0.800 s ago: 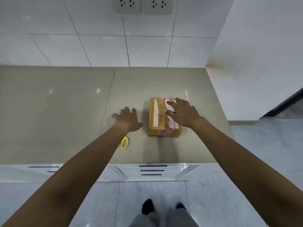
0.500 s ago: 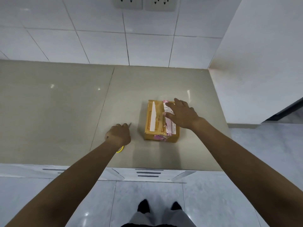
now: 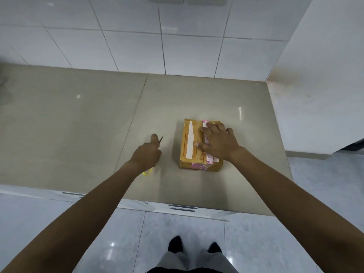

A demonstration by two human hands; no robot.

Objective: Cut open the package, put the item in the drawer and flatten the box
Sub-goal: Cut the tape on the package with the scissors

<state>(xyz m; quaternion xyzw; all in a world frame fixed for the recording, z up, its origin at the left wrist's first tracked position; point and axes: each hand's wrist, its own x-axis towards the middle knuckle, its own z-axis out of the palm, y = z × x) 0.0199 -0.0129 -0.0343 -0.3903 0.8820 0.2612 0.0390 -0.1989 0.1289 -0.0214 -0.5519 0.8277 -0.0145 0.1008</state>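
Brown taped cardboard box point(image 3: 194, 146), right of centre on the beige surface point(image 3: 78, 125), is pinned flat-fingered by the right hand point(image 3: 217, 143) and remains sealed. Yellow-handled scissors point(image 3: 155, 154) are clamped in the left hand point(image 3: 147, 155); cutting, stowing and flattening are all left.

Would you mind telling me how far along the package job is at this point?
Nothing is finished: the cardboard box sits on the counter with its flaps closed and labels on. In hand: the left hand is closed around the yellow-handled scissors, blade tip pointing forward, clear of the box, while the right hand rests flat on top. Cutting, putting the item away and flattening all remain.
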